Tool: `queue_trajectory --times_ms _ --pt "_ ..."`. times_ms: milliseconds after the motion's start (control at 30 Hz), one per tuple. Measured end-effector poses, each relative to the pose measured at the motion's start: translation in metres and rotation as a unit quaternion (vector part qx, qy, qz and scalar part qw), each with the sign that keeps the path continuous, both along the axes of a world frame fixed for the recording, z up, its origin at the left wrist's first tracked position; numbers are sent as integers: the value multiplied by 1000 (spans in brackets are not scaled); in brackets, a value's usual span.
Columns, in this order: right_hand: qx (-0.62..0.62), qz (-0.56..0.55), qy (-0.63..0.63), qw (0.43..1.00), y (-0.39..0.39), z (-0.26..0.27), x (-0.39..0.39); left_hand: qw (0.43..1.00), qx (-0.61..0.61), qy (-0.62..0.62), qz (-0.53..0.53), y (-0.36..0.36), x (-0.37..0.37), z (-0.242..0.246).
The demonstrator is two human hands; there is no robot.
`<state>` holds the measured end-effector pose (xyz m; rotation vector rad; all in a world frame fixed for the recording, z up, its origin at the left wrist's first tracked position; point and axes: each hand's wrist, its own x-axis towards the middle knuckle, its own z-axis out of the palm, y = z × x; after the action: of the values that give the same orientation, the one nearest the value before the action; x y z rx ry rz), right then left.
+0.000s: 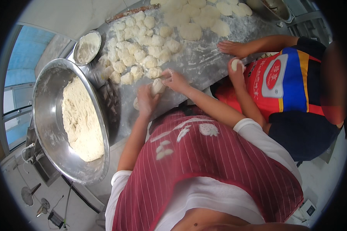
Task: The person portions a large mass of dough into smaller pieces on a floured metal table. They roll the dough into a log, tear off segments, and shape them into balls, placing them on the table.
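Observation:
My left hand (147,99) is wrapped around a thick strand of dough (158,87). One pale end shows past the thumb, and another bit of dough (136,104) peeks out on the hand's left side. The floury fingers of my right hand (175,81) grip the exposed end; the fingertips are partly hidden. Just beyond both hands, many floured dough lumps (138,56) lie close together on the metal worktable (196,62).
Left of me stands a large steel bowl (53,115) with a dough mass (81,124). A flour bowl (88,47), rolling pin (133,13) and flattened dough rounds (190,31) lie farther back. At right, a co-worker's hand (234,48) rests on the table; the other holds dough (236,65).

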<state>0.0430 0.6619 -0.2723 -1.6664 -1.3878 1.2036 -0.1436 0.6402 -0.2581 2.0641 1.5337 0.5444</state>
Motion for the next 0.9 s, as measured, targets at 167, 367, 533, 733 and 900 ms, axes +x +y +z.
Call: queue_trajectory --times_ms 167,367,533,733,900 --pt "-124 91 176 972 0 -4 8 998 4 60 -15 -9 2 28" --pt "-145 -37 216 965 -13 -4 7 982 -61 175 20 -14 -21 11" --pt "-270 -179 411 852 -22 5 7 997 -56 -42 10 9 -8 15" --pt "-180 -207 593 757 14 8 22 994 75 -7 -80 14 50 70" --pt "-69 -329 579 743 35 -5 55 993 73 48 -75 7 42 61"
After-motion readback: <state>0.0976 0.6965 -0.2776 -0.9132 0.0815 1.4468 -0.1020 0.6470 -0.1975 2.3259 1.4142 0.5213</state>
